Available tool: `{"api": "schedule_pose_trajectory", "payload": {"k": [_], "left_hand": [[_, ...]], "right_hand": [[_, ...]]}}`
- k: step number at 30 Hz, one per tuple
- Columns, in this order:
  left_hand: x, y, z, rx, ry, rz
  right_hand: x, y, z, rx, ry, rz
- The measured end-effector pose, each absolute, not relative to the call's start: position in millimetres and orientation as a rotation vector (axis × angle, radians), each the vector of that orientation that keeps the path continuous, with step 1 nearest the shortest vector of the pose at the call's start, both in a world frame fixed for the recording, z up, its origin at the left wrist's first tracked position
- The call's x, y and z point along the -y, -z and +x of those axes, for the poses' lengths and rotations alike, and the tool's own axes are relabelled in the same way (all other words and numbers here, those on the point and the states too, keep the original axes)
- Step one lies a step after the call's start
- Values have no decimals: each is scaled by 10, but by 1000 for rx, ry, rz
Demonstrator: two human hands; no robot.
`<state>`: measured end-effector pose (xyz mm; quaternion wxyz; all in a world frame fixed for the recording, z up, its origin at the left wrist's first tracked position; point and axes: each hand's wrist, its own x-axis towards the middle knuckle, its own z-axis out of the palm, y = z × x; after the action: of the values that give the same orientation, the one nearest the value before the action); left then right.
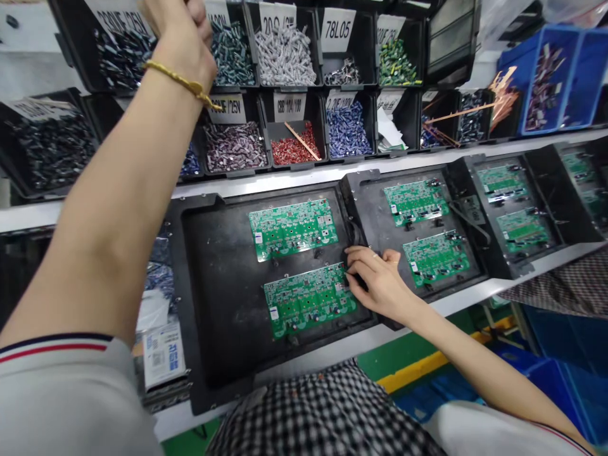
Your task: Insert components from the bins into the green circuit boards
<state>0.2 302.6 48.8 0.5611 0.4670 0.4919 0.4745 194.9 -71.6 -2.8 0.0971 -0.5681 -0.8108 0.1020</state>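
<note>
My right hand (380,278) is at the right end of the lower green circuit board (308,299). Its thumb and fingers are pinched together at the board's upper right corner, and whatever they hold is hidden. A second circuit board (293,229) lies above it in the same black tray (216,297). My left hand (183,47), with a yellow band at the wrist, is raised in front of the upper parts bins. Its visible fingers are curled; the fingertips are cut off by the top edge, so their contents cannot be seen.
Labelled black bins of small components, such as red ones (292,149) and white ones (285,60), line the back. More black trays (375,234) with circuit boards continue to the right. A blue bin (534,88) stands at upper right, and a small box (164,354) lies left of the tray.
</note>
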Motion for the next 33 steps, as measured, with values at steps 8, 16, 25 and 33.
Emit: {"api": "schedule_pose_trajectory", "payload": {"k": [8,16,25,33], "left_hand": [[-1143,-352,206,-851,-726,654],[-104,24,4,-858,-250,434],[228,2,146,-817,-479,553],[103,-152,99,-948,-321,225]], "right_hand": [[720,63,1954,2489,-234,-1629],[607,-116,1983,2352,-567,-1643],[502,-287,1786,2116,-639,-1470],[583,-245,2068,2431,-470,-1520]]}}
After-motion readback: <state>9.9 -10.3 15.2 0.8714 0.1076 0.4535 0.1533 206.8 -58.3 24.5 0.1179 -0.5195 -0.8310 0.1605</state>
